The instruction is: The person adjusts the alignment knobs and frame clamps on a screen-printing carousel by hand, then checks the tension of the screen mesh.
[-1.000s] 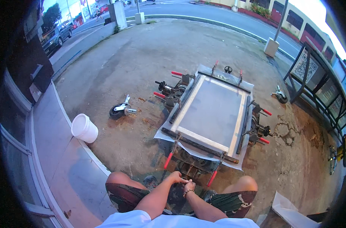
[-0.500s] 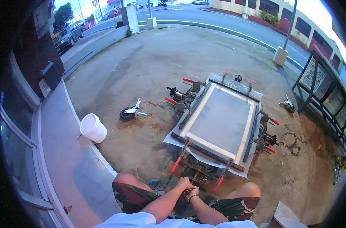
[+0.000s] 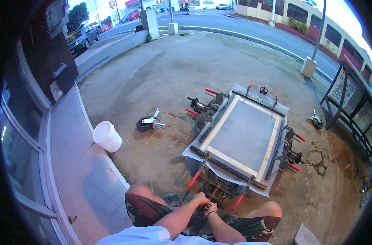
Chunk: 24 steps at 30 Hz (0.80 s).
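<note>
In front of my lap, my left hand (image 3: 202,199) and my right hand (image 3: 211,208) are brought together, fingers closed and touching. No object shows between them, though the palms are hidden. A beaded bracelet circles my right wrist. Just beyond the hands stands a low metal frame rig with red-handled clamps (image 3: 195,178). They press down dark bars around a wooden-bordered screen (image 3: 244,130) of pale grey mesh. A translucent sheet (image 3: 186,152) sticks out under its edges. Neither hand appears to touch the rig.
A white bucket (image 3: 107,136) stands at the left by a tiled ledge (image 3: 73,163). Loose caster wheels lie on the concrete, one at the left (image 3: 150,121) and one at the right (image 3: 315,121). A dark metal rack (image 3: 349,96) stands at the right; a road runs beyond.
The whole view has shifted slightly, so the scene sits a little farther right and mostly lower. My hands stay together in the same pose.
</note>
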Each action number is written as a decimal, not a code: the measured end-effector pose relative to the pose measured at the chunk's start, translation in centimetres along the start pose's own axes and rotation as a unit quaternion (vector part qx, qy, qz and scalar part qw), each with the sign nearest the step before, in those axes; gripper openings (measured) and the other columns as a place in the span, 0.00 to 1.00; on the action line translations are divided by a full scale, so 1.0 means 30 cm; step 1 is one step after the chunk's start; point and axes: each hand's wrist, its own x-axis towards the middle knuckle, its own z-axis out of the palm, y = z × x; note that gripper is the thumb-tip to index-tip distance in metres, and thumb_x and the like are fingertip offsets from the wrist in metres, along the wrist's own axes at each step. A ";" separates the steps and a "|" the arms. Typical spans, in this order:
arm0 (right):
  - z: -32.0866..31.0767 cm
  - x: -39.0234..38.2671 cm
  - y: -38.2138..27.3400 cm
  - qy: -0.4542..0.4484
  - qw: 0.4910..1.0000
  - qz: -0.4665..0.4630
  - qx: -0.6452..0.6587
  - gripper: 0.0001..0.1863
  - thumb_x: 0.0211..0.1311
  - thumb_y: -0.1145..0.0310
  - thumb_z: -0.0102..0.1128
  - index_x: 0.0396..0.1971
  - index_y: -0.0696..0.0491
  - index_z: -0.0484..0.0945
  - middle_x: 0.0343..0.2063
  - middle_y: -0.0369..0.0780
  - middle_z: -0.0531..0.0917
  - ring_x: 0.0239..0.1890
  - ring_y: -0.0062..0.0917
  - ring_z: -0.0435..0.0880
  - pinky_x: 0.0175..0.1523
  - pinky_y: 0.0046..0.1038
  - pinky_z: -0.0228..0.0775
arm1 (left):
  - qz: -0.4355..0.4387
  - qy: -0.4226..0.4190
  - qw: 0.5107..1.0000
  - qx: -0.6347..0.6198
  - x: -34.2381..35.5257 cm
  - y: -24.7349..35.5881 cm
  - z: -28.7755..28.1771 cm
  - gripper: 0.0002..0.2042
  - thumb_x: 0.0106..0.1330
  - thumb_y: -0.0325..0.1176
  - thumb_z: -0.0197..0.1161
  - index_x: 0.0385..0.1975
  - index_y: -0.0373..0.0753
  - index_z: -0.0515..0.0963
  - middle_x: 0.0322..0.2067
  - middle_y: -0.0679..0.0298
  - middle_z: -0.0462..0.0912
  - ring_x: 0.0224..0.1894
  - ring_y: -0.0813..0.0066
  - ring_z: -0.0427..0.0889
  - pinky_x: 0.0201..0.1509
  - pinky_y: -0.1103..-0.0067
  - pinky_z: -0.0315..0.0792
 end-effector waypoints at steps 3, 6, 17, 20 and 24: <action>0.046 -0.135 0.039 0.016 0.998 0.045 -0.047 0.29 0.69 0.46 0.33 0.39 0.57 0.75 0.36 0.42 0.80 0.34 0.33 0.77 0.37 0.36 0.68 | 0.021 -0.065 0.995 -0.079 0.001 -0.122 -0.007 0.39 0.39 0.58 0.75 0.44 0.29 0.77 0.44 0.54 0.79 0.38 0.66 0.80 0.36 0.73 0.72; 0.045 -0.034 0.062 -0.027 0.998 0.005 0.060 0.30 0.69 0.49 0.35 0.54 0.60 0.68 0.54 0.46 0.74 0.53 0.37 0.75 0.53 0.39 0.68 | 0.042 -0.189 0.949 -0.249 0.020 -0.114 -0.025 0.40 0.45 0.53 0.74 0.52 0.27 0.71 0.51 0.55 0.75 0.39 0.68 0.78 0.31 0.74 0.70; 0.023 -0.108 0.058 -0.041 0.997 0.016 0.056 0.36 0.69 0.41 0.28 0.54 0.58 0.70 0.56 0.45 0.72 0.57 0.36 0.71 0.60 0.40 0.63 | 0.008 0.051 0.999 0.008 -0.070 -0.027 -0.012 0.40 0.34 0.57 0.78 0.39 0.25 0.78 0.32 0.47 0.83 0.34 0.63 0.84 0.42 0.73 0.76; 0.035 0.055 -0.017 -0.016 0.999 0.027 0.035 0.34 0.70 0.45 0.26 0.54 0.59 0.69 0.55 0.47 0.73 0.55 0.39 0.74 0.59 0.41 0.64 | 0.095 0.061 0.993 0.041 0.070 -0.004 -0.012 0.44 0.33 0.62 0.76 0.43 0.26 0.78 0.44 0.48 0.80 0.45 0.57 0.81 0.46 0.67 0.73; 0.092 -0.331 -0.025 0.070 0.996 0.017 -0.047 0.34 0.70 0.46 0.28 0.58 0.59 0.66 0.58 0.47 0.71 0.57 0.41 0.73 0.60 0.41 0.63 | 0.007 -0.106 0.978 -0.182 0.060 -0.181 0.040 0.50 0.38 0.60 0.74 0.56 0.25 0.67 0.56 0.47 0.71 0.55 0.58 0.75 0.51 0.66 0.70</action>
